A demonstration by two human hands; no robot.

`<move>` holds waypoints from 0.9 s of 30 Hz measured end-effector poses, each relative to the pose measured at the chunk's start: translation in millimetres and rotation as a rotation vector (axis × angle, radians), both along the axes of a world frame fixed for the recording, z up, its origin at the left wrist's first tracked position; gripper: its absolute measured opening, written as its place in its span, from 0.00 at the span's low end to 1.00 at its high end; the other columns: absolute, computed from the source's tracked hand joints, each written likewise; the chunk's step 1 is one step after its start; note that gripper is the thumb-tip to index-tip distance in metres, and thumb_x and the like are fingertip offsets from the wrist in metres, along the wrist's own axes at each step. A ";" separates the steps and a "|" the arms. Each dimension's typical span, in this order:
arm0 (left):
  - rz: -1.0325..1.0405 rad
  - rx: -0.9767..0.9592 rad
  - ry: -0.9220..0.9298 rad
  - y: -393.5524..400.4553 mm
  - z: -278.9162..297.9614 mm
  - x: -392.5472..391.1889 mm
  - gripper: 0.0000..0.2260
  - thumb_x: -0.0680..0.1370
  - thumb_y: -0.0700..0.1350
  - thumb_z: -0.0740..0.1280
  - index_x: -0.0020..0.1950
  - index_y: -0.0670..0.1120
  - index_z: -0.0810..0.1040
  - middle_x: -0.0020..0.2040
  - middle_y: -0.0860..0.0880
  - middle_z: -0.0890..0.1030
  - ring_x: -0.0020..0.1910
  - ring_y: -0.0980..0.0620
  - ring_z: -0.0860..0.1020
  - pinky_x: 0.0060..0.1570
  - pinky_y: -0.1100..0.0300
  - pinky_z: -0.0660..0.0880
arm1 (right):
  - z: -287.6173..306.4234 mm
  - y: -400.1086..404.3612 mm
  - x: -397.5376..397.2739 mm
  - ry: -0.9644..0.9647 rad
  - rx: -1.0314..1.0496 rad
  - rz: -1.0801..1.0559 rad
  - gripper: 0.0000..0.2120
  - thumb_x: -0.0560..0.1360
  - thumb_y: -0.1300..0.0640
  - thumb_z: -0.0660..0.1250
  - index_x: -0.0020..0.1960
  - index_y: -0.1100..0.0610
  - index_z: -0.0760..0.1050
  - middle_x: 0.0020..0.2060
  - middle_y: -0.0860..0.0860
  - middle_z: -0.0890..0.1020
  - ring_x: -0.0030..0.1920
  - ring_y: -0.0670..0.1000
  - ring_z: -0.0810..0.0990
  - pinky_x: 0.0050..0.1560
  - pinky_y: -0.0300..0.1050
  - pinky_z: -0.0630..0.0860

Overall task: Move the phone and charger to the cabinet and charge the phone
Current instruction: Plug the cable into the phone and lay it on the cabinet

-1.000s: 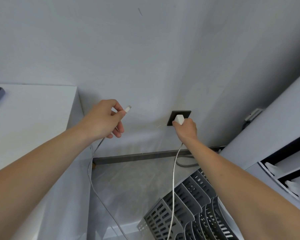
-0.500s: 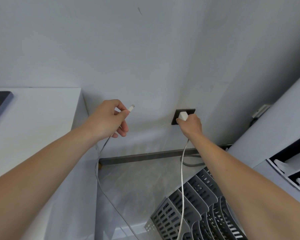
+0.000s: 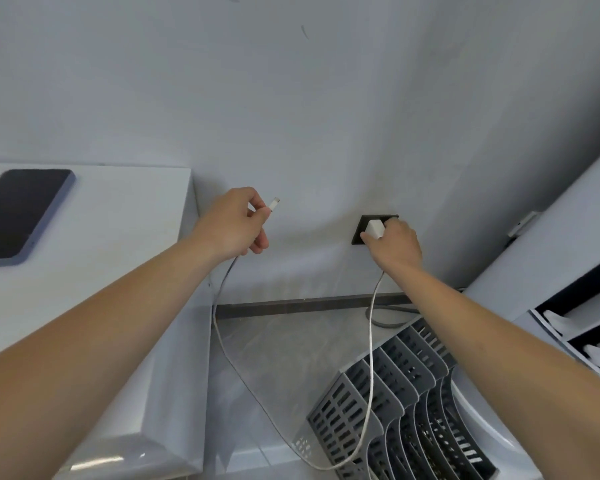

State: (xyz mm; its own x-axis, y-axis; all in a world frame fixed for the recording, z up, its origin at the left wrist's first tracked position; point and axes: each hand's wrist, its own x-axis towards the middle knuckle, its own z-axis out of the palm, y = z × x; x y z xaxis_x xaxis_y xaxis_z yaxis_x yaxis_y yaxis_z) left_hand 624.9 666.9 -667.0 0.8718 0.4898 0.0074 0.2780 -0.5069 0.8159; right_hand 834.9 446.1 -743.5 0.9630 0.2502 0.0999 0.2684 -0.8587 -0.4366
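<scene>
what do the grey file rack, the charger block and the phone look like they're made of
File rack: likely moulded plastic, matte grey, with thin slotted dividers of even thickness. Charger block, in the right hand at the wall socket: smooth white plastic, slightly glossy. Phone: dark glassy front in a bluish frame; metal or plastic, can't tell.

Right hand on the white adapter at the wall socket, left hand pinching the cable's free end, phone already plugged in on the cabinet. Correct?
Not quite. The head view shows the phone lying on the cabinet unplugged; the cable plug is in the left hand. Right hand on adapter at socket is correct.
</scene>
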 end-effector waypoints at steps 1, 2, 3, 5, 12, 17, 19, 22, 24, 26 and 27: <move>0.003 -0.002 -0.012 -1.2 0.8 -1.6 0.07 0.85 0.48 0.62 0.50 0.47 0.75 0.32 0.50 0.86 0.32 0.50 0.86 0.35 0.53 0.81 | 6.0 0.7 -6.2 -0.057 -0.009 0.015 0.26 0.79 0.44 0.69 0.65 0.64 0.74 0.62 0.61 0.77 0.65 0.63 0.74 0.60 0.58 0.78; 0.011 -0.010 -0.028 -2.7 1.8 -3.8 0.07 0.85 0.48 0.62 0.50 0.47 0.75 0.32 0.50 0.87 0.32 0.50 0.86 0.34 0.53 0.81 | 12.4 2.6 -13.2 -0.119 -0.010 0.032 0.26 0.79 0.45 0.69 0.66 0.64 0.74 0.63 0.61 0.76 0.66 0.62 0.72 0.60 0.58 0.77; 0.022 -0.024 -0.048 -4.3 3.6 -6.5 0.07 0.85 0.48 0.62 0.50 0.48 0.75 0.32 0.50 0.87 0.32 0.51 0.86 0.34 0.53 0.80 | 19.1 5.4 -20.9 -0.175 0.004 0.055 0.25 0.79 0.46 0.69 0.66 0.63 0.74 0.64 0.60 0.76 0.66 0.62 0.71 0.61 0.57 0.76; 0.055 -0.055 -0.089 -7.4 8.3 -14.4 0.06 0.84 0.48 0.62 0.49 0.48 0.75 0.32 0.51 0.87 0.32 0.52 0.85 0.35 0.53 0.80 | 32.9 15.1 -39.5 -0.227 0.083 0.129 0.23 0.79 0.47 0.70 0.66 0.61 0.74 0.63 0.58 0.76 0.66 0.60 0.72 0.62 0.55 0.75; 0.134 -0.035 -0.217 -3.5 37.7 -57.3 0.05 0.83 0.47 0.64 0.51 0.47 0.77 0.33 0.53 0.87 0.34 0.57 0.84 0.34 0.55 0.83 | 79.1 68.7 -124.0 -0.023 0.483 0.370 0.11 0.78 0.50 0.72 0.56 0.54 0.79 0.51 0.48 0.83 0.49 0.46 0.81 0.46 0.31 0.73; 0.199 -0.097 -0.263 7.8 55.4 -95.3 0.06 0.83 0.44 0.65 0.49 0.45 0.78 0.37 0.48 0.87 0.34 0.50 0.85 0.31 0.57 0.82 | 110.7 108.3 -178.2 0.220 0.683 0.444 0.06 0.80 0.51 0.71 0.52 0.53 0.83 0.45 0.46 0.86 0.48 0.46 0.85 0.50 0.41 0.81; 0.232 -0.138 -0.272 13.1 59.2 -110.9 0.06 0.83 0.44 0.65 0.48 0.45 0.79 0.38 0.45 0.86 0.36 0.47 0.86 0.32 0.57 0.82 | 122.1 123.9 -196.0 0.310 0.744 0.477 0.06 0.80 0.53 0.71 0.51 0.55 0.83 0.44 0.50 0.87 0.46 0.50 0.86 0.50 0.46 0.85; 0.268 -0.185 -0.273 21.0 61.8 -132.8 0.07 0.83 0.43 0.66 0.49 0.42 0.79 0.39 0.43 0.85 0.36 0.46 0.86 0.34 0.55 0.84 | 134.9 145.6 -217.6 0.411 0.786 0.519 0.08 0.80 0.53 0.70 0.49 0.57 0.84 0.41 0.51 0.88 0.41 0.46 0.86 0.44 0.41 0.84; 0.276 -0.223 -0.276 24.9 61.4 -145.5 0.07 0.84 0.44 0.65 0.50 0.41 0.79 0.40 0.43 0.85 0.35 0.46 0.85 0.35 0.55 0.83 | 140.6 157.6 -229.8 0.451 0.776 0.540 0.10 0.80 0.53 0.70 0.48 0.59 0.85 0.42 0.53 0.88 0.40 0.44 0.85 0.41 0.39 0.81; 0.275 -0.231 -0.274 26.7 59.8 -155.2 0.08 0.84 0.45 0.65 0.51 0.41 0.79 0.40 0.43 0.85 0.35 0.47 0.85 0.34 0.56 0.83 | 145.6 167.1 -239.7 0.470 0.765 0.559 0.12 0.80 0.54 0.70 0.47 0.62 0.85 0.43 0.57 0.87 0.40 0.46 0.84 0.41 0.40 0.80; 0.275 -0.227 -0.274 27.1 59.0 -158.8 0.08 0.84 0.45 0.65 0.51 0.42 0.79 0.40 0.43 0.85 0.35 0.48 0.84 0.34 0.56 0.83 | 148.1 170.5 -243.8 0.476 0.761 0.567 0.12 0.80 0.54 0.70 0.46 0.63 0.85 0.42 0.57 0.87 0.41 0.47 0.84 0.41 0.41 0.79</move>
